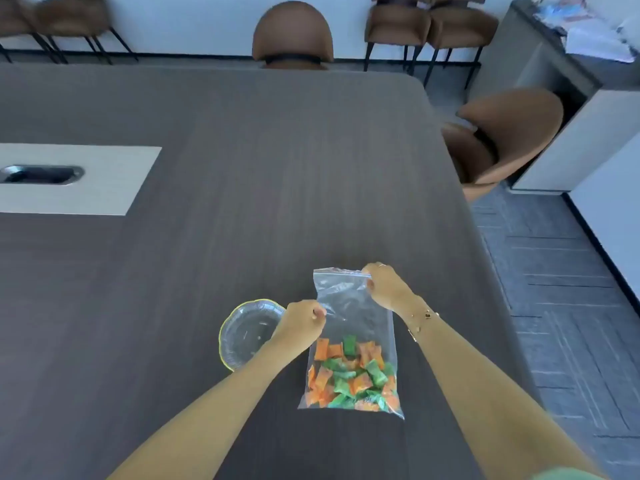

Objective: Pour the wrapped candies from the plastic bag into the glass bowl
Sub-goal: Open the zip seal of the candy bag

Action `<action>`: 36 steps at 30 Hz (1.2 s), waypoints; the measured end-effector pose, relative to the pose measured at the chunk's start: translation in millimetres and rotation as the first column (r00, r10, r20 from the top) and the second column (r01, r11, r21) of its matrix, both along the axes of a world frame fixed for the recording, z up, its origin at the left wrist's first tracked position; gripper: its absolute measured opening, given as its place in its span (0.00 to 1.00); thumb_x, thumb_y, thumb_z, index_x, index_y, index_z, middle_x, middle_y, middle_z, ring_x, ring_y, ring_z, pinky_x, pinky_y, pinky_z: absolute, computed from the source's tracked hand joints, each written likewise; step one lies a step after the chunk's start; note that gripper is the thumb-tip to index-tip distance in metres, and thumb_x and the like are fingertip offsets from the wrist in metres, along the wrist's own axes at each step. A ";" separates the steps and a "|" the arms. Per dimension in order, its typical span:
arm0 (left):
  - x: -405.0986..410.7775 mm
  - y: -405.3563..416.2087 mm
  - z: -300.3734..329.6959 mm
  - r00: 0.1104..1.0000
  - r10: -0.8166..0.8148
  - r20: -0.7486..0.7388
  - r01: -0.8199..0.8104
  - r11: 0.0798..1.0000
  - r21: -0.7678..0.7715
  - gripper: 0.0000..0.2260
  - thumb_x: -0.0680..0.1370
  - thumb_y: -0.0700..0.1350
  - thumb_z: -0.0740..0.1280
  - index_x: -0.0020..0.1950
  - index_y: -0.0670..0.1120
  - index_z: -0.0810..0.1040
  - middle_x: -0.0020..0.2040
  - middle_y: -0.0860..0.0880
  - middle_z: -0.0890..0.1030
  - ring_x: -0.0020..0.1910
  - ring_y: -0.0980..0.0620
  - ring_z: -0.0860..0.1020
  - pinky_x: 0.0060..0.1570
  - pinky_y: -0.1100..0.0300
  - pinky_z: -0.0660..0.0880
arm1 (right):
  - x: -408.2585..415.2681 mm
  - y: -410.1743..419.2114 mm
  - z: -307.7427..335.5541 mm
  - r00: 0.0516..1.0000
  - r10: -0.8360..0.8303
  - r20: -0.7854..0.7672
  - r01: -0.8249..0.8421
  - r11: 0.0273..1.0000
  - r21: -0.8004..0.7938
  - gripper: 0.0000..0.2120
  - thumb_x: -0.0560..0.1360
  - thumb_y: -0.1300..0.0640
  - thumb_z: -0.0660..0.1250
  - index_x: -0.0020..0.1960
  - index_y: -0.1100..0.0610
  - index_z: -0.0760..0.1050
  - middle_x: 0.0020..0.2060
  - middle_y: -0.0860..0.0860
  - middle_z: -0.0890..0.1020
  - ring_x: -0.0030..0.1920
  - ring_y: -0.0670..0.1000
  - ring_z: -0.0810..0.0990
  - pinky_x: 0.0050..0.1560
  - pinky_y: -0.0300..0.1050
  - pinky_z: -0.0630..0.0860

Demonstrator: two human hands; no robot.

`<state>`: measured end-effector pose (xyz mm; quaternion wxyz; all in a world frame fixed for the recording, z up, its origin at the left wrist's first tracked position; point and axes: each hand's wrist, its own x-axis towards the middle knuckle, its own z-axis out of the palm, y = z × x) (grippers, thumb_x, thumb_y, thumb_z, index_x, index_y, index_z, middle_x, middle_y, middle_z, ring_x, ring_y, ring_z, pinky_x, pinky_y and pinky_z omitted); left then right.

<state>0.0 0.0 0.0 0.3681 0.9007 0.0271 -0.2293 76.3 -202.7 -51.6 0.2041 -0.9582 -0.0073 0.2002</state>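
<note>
A clear zip-top plastic bag (349, 306) lies flat on the dark table, its mouth pointing away from me. Orange and green wrapped candies (349, 379) fill its near end. My left hand (303, 322) pinches the bag's left edge about halfway up. My right hand (384, 284) grips the far right corner at the zip strip. A glass bowl (242, 332) with a gold scalloped rim sits just left of the bag, holding nothing, and my left wrist covers its right side.
The dark wood table (225, 220) stretches far ahead and left, with a pale inset panel and cable slot (41, 174) at the left. Brown chairs (502, 133) stand at the right edge and far side. The table's right edge runs close to the bag.
</note>
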 end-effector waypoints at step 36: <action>-47.0 -48.2 58.0 0.984 0.176 -0.039 -0.179 0.926 -0.333 0.09 0.79 0.38 0.64 0.47 0.36 0.83 0.30 0.50 0.80 0.20 0.65 0.76 0.22 0.75 0.71 | -132.3 4.7 117.5 0.993 -0.061 0.102 0.028 0.953 0.301 0.09 0.76 0.55 0.66 0.51 0.57 0.83 0.46 0.52 0.85 0.42 0.47 0.78 0.45 0.38 0.75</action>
